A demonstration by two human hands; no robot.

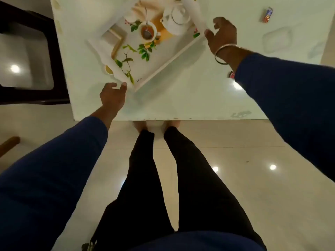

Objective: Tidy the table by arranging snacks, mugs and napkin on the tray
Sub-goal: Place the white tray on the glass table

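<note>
Tray (159,67) positioning is judged the step in hand: lying skewed and bare on the table (181,98), it is touched at 2 corners by the spread, empty left hand (112,96) and right hand (223,36); squaring it is needed next.

Both hands, left (112,96) and right (223,36), spread-fingered, touch the printed tray's (163,67) opposite ends.

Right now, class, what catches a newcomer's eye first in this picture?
A white tray printed with a teapot, a cup and green leaves sits askew on the white table. The left hand and right hand reach for its opposite corners. A small snack packet lies far right.
</note>
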